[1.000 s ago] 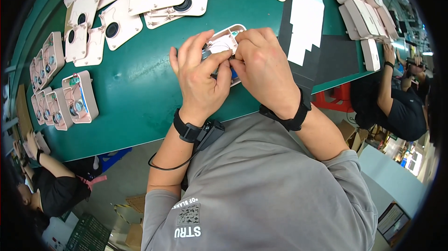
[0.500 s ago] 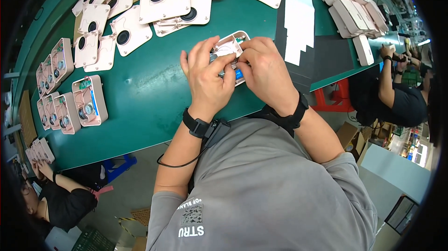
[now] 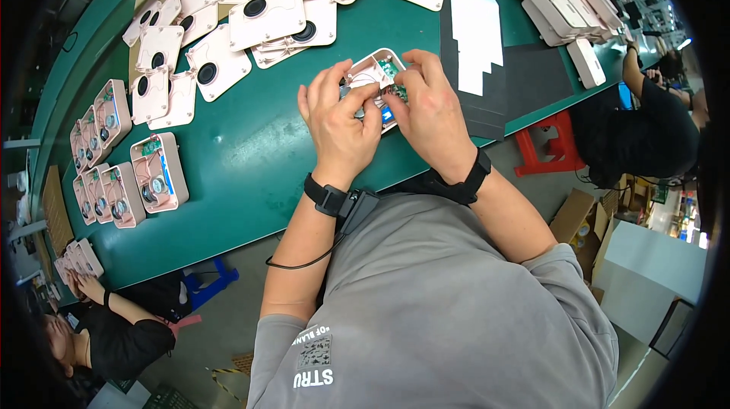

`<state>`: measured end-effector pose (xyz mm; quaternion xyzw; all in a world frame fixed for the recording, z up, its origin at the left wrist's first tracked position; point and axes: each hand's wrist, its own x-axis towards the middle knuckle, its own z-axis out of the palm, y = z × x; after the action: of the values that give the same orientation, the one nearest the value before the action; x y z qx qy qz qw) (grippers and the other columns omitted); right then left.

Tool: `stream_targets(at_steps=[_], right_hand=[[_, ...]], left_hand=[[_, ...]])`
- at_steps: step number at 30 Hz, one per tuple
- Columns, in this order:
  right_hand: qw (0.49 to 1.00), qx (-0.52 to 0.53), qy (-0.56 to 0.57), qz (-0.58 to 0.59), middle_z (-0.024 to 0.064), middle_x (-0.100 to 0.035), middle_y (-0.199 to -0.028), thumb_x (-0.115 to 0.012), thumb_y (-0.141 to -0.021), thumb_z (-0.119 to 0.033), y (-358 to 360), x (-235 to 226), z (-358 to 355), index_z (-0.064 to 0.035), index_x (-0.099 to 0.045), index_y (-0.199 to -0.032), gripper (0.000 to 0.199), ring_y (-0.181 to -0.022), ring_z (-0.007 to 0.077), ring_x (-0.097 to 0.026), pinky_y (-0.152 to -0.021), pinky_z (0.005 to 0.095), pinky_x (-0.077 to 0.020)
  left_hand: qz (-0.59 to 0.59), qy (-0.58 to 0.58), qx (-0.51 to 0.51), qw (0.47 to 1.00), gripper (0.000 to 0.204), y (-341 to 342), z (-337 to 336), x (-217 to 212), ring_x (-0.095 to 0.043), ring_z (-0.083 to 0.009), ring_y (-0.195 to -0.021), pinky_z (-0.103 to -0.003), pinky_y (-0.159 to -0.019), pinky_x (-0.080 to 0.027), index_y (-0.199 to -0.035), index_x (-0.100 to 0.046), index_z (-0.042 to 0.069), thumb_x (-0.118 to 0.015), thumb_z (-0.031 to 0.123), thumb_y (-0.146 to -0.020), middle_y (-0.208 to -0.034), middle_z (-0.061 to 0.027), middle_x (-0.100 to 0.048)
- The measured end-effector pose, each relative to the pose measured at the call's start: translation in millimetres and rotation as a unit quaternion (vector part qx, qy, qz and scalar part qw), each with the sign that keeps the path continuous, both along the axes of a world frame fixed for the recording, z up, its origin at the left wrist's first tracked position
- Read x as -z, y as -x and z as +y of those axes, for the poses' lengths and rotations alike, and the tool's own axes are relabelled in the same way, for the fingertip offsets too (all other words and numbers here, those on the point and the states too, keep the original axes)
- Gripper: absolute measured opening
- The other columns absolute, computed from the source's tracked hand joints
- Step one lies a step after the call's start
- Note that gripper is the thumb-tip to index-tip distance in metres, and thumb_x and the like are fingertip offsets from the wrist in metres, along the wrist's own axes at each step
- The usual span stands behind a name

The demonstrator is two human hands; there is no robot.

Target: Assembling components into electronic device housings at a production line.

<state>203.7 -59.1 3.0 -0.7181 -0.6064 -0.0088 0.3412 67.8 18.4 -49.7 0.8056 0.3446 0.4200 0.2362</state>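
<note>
In front of me on the green table is a pale pink plastic housing, its open side up. Inside it sit a green circuit board, thin wires and a blue battery. My left hand is closed on the housing's left side, with thumb and forefinger pressed together over the interior. My right hand reaches in from the right. Its thumb and fingers pinch at a small green board with wires, partly hidden by the fingertips.
Pink panels with round black speakers lie heaped at the back left. Filled housings stand at the left. Black sheets and a white sheet lie right, near stacked pink housings. Co-workers sit at both sides.
My right hand's fingers have shifted and opened slightly, uncovering more of the green board and wires. My left hand keeps its hold. The whole view has turned a little.
</note>
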Motion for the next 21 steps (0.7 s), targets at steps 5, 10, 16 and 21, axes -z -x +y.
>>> stream_targets(at_steps=[5,10,16,21], right_hand=[[0.999,-0.005,0.0,-0.044,0.0175,-0.064,-0.127,-0.079,-0.086,-0.001,-0.1,4.4,-2.1,0.0028,-0.075,-0.103,0.018,-0.103,0.0354,-0.07,-0.083,0.0428,-0.0596],[0.999,-0.026,-0.001,0.03,0.0173,-0.065,-0.126,-0.08,-0.087,-0.003,-6.5,4.1,-4.3,0.002,-0.075,-0.104,0.018,-0.099,0.0347,-0.072,-0.079,0.0421,-0.0606],[0.999,0.004,0.029,0.031,0.0172,-0.068,-0.125,-0.08,-0.088,-0.004,-8.5,-0.7,-3.7,0.0032,-0.075,-0.105,0.019,-0.09,0.0338,-0.074,-0.075,0.0411,-0.0608],[0.999,-0.011,0.047,0.008,0.0177,-0.069,-0.125,-0.081,-0.088,-0.005,-8.0,-0.9,-5.4,0.0028,-0.076,-0.107,0.022,-0.09,0.0345,-0.074,-0.076,0.0413,-0.0602]], left_hand=[[-0.007,0.001,0.0,1.0,0.018,0.1,0.8,1.4,-0.054,-0.0348,-0.134,-0.067,-0.119,-0.026,-0.098,-0.083,0.015,-0.073,0.013,-0.083,-0.139,-0.0111,-0.065],[-0.005,-0.003,-0.005,1.0,0.018,1.5,-1.8,1.9,-0.054,-0.0347,-0.134,-0.067,-0.119,-0.027,-0.098,-0.083,0.015,-0.073,0.014,-0.083,-0.138,-0.0111,-0.066],[-0.015,0.002,0.0,1.0,0.018,0.2,0.3,1.0,-0.055,-0.0349,-0.134,-0.067,-0.119,-0.027,-0.098,-0.084,0.016,-0.073,0.014,-0.083,-0.138,-0.0112,-0.066],[-0.014,0.002,0.001,1.0,0.019,1.0,-1.0,0.8,-0.055,-0.0349,-0.134,-0.067,-0.118,-0.028,-0.098,-0.084,0.016,-0.073,0.014,-0.083,-0.138,-0.0118,-0.066]])
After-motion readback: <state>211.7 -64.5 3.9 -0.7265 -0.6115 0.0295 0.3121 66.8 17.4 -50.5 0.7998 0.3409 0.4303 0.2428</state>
